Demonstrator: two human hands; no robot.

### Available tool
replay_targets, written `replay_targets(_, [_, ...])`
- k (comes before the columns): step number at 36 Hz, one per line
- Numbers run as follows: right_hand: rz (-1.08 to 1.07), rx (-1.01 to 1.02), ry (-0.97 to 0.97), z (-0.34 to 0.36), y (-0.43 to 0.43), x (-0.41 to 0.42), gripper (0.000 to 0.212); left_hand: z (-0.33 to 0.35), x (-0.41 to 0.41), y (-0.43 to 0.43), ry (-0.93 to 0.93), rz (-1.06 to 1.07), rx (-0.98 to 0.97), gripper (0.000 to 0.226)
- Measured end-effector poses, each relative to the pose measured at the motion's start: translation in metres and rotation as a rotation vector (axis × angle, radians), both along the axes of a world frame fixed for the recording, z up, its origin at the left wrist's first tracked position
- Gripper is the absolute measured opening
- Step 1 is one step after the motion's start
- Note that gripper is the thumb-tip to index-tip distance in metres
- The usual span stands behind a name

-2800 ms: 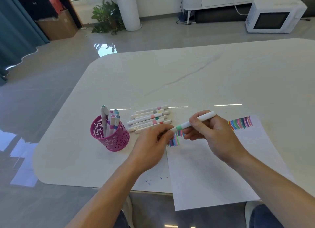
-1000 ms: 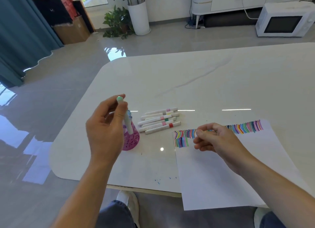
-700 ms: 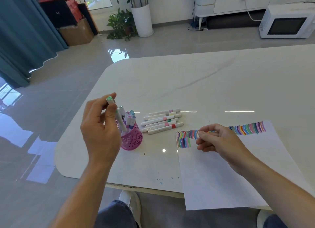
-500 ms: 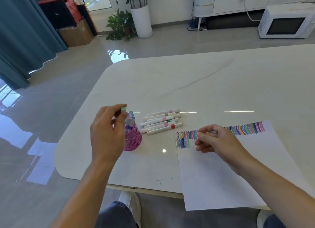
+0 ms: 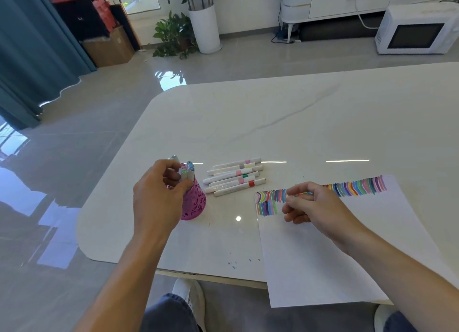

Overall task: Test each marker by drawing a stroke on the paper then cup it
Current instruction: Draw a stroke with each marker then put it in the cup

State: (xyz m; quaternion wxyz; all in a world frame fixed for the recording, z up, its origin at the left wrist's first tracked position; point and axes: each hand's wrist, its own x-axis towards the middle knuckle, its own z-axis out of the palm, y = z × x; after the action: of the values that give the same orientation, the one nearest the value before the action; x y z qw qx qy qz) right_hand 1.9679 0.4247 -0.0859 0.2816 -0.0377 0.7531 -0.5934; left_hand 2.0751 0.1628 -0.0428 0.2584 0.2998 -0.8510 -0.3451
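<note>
A pink lattice cup (image 5: pixel 196 204) stands on the white table (image 5: pixel 273 123) with several white markers upright in it. My left hand (image 5: pixel 157 197) is at the cup's mouth, thumb and fingers pinching a green-capped marker (image 5: pixel 184 174) that stands in the cup among the others. Several capped white markers (image 5: pixel 236 176) lie in a row just right of the cup. The white paper (image 5: pixel 323 262) lies at the front right, with rows of coloured strokes (image 5: pixel 357 186) along its top edge. My right hand (image 5: pixel 315 209) rests on the paper over the strokes, fingers loosely curled, holding nothing.
The table's rounded front-left corner (image 5: pixel 87 242) is close to the cup. Small blue ink specks (image 5: pixel 233 264) dot the table near the front edge. Beyond the table, a white microwave (image 5: pixel 414 29), a potted plant (image 5: pixel 178 34) and a cardboard box (image 5: pixel 109 48) sit on the floor.
My left hand took the green marker from my right hand, carried it left over the cup and lowered it in. My right hand settled on the paper.
</note>
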Motion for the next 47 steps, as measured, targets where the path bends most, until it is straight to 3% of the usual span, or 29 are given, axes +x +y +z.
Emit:
replay_targets(5, [0.01, 0.01, 0.007, 0.001, -0.001, 0.001, 0.01, 0.0, -0.001, 0.004, 0.087, -0.003, -0.074, 0.037])
replay_targets(14, [0.003, 0.025, 0.019, -0.002, 0.006, -0.002, 0.011, -0.009, -0.012, 0.036, 0.174, -0.209, -0.431, 0.021])
replay_targets(24, [-0.056, 0.063, 0.021, -0.004, 0.01, -0.007, 0.012, -0.051, -0.031, 0.051, -0.246, -0.441, -0.32, 0.031])
replay_targets(30, [-0.065, 0.09, 0.014, -0.009, 0.015, -0.01, 0.016, -0.068, -0.04, 0.054, -0.264, -0.505, -0.386, 0.034])
replay_targets(47, [-0.046, 0.111, 0.002, -0.009, 0.013, -0.008, 0.023, -0.072, -0.045, 0.052, -0.424, -0.379, -0.417, 0.02])
